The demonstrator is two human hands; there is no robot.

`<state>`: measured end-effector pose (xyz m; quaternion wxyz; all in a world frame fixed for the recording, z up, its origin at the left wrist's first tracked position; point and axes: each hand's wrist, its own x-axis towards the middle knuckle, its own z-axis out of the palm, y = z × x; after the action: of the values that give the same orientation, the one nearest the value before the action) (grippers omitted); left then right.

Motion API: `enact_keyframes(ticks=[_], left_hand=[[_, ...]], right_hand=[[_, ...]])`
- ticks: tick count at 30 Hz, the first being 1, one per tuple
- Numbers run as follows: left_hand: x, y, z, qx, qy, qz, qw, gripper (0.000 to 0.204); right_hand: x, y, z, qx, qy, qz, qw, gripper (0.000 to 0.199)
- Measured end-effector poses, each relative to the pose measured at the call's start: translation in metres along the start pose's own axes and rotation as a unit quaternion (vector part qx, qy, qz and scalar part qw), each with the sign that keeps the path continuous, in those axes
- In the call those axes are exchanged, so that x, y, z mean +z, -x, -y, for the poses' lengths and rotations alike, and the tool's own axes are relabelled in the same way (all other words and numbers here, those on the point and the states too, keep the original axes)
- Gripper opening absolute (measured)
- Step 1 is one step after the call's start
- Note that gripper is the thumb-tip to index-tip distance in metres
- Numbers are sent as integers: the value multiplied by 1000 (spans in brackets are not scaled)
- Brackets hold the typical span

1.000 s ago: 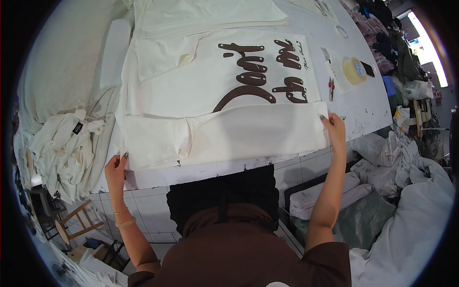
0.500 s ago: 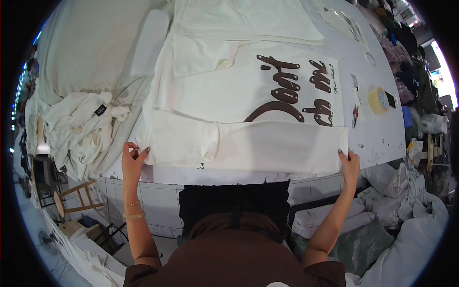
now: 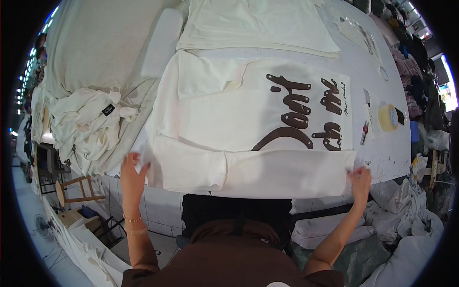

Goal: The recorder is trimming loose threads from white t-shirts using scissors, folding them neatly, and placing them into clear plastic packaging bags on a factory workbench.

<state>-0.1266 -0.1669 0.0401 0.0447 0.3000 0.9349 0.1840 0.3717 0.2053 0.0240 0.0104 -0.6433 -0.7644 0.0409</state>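
A cream T-shirt [image 3: 215, 119] with dark brown lettering lies sideways on the white table, its near side folded over in a long strip and a sleeve laid back across it. My left hand [image 3: 134, 179] pinches the left end of this strip, slightly blurred, the thumb and fingers at the cloth's edge. At the other end, my right hand [image 3: 359, 181] has its fingertips closed on the hem. The strip's near edge reaches the table's front edge.
Behind the shirt are more cream garments [image 3: 258, 26]. A rumpled garment heap [image 3: 81, 129] is at left. Yellowish tape roll [image 3: 387, 117], a red pen-like tool [image 3: 365, 133] and a dark phone-like object [image 3: 399, 116] sit at right. A wooden stool [image 3: 79, 190] stands below left.
Both hands have moved toward me, drawing the folded shirt nearer the front edge. A gap now shows between it and the garments behind. The view has shifted slightly too.
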Motion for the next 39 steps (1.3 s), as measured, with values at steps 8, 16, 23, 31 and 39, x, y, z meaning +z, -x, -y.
enact_keyframes(ticks=[8, 16, 23, 31, 39], left_hand=[[98, -136, -162, 321, 33, -122, 939, 45], [110, -206, -131, 326, -63, -78, 940, 34], [-23, -138, -120, 283, 221, 28, 933, 47], [-22, -68, -80, 183, 208, 272, 922, 48], [-49, -66, -73, 95, 171, 363, 911, 47]], right_hand=[[16, -202, 133, -276, -151, -238, 919, 30], [20, -253, 154, -190, 135, -72, 970, 27], [-35, -156, 79, -272, -112, -270, 917, 15], [10, -60, 32, -257, -118, -151, 947, 23], [4, -45, 29, -248, -108, -155, 950, 27]])
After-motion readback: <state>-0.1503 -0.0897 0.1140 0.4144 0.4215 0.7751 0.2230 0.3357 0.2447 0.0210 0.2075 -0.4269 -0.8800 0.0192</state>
